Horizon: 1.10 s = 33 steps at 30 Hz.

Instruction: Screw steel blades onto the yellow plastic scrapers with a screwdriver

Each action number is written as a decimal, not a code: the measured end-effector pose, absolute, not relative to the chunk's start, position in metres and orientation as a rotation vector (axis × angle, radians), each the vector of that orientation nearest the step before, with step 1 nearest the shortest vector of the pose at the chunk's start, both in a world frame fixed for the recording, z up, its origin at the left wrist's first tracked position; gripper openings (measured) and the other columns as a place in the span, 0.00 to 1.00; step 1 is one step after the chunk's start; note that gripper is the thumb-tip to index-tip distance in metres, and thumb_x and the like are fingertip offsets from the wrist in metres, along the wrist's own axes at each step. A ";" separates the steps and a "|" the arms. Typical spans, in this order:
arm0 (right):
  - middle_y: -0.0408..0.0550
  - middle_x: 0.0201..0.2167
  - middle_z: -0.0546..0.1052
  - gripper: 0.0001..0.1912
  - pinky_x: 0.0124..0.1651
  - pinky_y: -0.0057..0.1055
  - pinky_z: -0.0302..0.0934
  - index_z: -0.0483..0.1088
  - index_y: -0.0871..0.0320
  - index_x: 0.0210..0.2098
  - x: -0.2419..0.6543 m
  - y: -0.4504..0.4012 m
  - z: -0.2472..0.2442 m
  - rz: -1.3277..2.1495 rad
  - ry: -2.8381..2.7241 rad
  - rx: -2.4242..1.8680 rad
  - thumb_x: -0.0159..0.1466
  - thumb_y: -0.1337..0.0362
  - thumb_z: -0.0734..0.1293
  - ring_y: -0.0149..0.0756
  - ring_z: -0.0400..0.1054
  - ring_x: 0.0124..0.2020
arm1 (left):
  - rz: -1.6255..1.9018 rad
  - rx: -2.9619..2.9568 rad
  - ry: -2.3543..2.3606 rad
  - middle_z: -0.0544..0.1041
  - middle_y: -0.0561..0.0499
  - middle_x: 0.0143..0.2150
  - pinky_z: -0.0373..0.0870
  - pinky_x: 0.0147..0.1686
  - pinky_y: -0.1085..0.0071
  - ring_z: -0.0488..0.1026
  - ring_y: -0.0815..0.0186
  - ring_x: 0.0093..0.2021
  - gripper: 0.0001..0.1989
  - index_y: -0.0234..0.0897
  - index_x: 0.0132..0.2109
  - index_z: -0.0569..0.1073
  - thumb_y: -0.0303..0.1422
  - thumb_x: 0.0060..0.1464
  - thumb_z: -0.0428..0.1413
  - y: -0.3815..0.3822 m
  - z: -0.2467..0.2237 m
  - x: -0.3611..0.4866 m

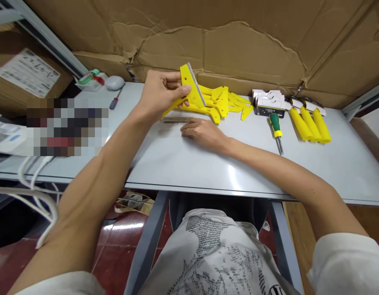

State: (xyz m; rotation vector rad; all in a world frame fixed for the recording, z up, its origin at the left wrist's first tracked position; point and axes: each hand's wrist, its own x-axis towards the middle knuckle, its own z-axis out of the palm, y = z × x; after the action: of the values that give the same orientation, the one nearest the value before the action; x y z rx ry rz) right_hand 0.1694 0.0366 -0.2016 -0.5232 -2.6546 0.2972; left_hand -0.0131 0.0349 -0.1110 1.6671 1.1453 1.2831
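Observation:
My left hand (166, 92) is raised over the table, pinching a yellow scraper (189, 88) with a thin grey blade along its right edge. The scraper's handle runs down behind the palm. Resting low on the tabletop, my right hand (204, 132) has its fingers bent together at the right end of a flat metal strip (174, 119). Its thumb and the strip's far end are hard to make out. Behind both hands lies a pile of yellow scraper handles (218, 106), and small flat yellow pieces (238, 104) lie to their right.
On the right are a green-and-yellow screwdriver (276, 127), a black box (269, 110) under white cards (269, 98), and yellow-handled blades (310, 127). At left sit a computer mouse (115, 82), a small screwdriver (116, 99) and white cables (39, 180). Cardboard (223, 49) lines the back.

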 end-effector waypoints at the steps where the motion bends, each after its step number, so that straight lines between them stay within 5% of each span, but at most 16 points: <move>1: 0.57 0.51 0.88 0.20 0.60 0.43 0.67 0.85 0.61 0.48 0.171 0.036 -0.200 0.280 -2.667 -0.515 0.80 0.75 0.59 0.45 0.76 0.56 | 1.283 1.655 1.158 0.85 0.56 0.34 0.72 0.30 0.62 0.76 0.65 0.31 0.24 0.50 0.45 0.89 0.56 0.45 0.80 0.034 -0.110 -0.012; 8: 0.57 0.48 0.89 0.21 0.58 0.48 0.58 0.85 0.62 0.49 0.170 0.033 -0.196 0.018 -2.724 -0.493 0.80 0.76 0.59 0.48 0.75 0.53 | 1.295 1.647 1.166 0.88 0.54 0.38 0.74 0.31 0.64 0.77 0.68 0.31 0.26 0.47 0.45 0.88 0.57 0.47 0.79 0.036 -0.113 -0.011; 12: 0.57 0.46 0.88 0.18 0.55 0.46 0.58 0.84 0.62 0.50 0.168 0.030 -0.194 -0.148 -2.742 -0.530 0.81 0.76 0.61 0.48 0.75 0.50 | 1.283 1.656 1.181 0.86 0.54 0.34 0.73 0.30 0.70 0.76 0.70 0.31 0.31 0.41 0.45 0.83 0.60 0.46 0.79 0.043 -0.118 -0.011; 17: 0.55 0.49 0.87 0.24 0.52 0.44 0.62 0.83 0.56 0.50 0.188 0.020 -0.189 -0.243 -2.526 -0.428 0.84 0.73 0.55 0.45 0.75 0.48 | 1.283 1.673 1.163 0.85 0.49 0.33 0.74 0.26 0.69 0.80 0.64 0.30 0.25 0.41 0.43 0.83 0.52 0.47 0.78 0.047 -0.124 -0.013; 26: 0.48 0.38 0.87 0.02 0.47 0.41 0.78 0.86 0.56 0.38 0.306 0.024 -0.179 0.697 -1.579 -0.861 0.66 0.67 0.77 0.40 0.82 0.40 | 1.135 1.710 1.131 0.87 0.48 0.36 0.79 0.25 0.71 0.84 0.63 0.29 0.26 0.39 0.47 0.82 0.49 0.51 0.80 0.015 -0.129 0.019; 33: 0.44 0.37 0.88 0.13 0.44 0.35 0.82 0.85 0.57 0.36 0.292 0.002 -0.161 1.326 -1.363 -0.714 0.55 0.61 0.86 0.35 0.83 0.38 | 0.933 1.776 0.986 0.86 0.53 0.33 0.78 0.24 0.68 0.84 0.60 0.27 0.27 0.46 0.51 0.73 0.45 0.54 0.78 -0.025 -0.128 0.054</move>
State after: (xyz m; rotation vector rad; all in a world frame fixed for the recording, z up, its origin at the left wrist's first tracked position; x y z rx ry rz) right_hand 0.2916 0.0024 -0.1612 -0.7138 -1.3628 1.3256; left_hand 0.0541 -0.0248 -0.1277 1.7759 0.9855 0.9327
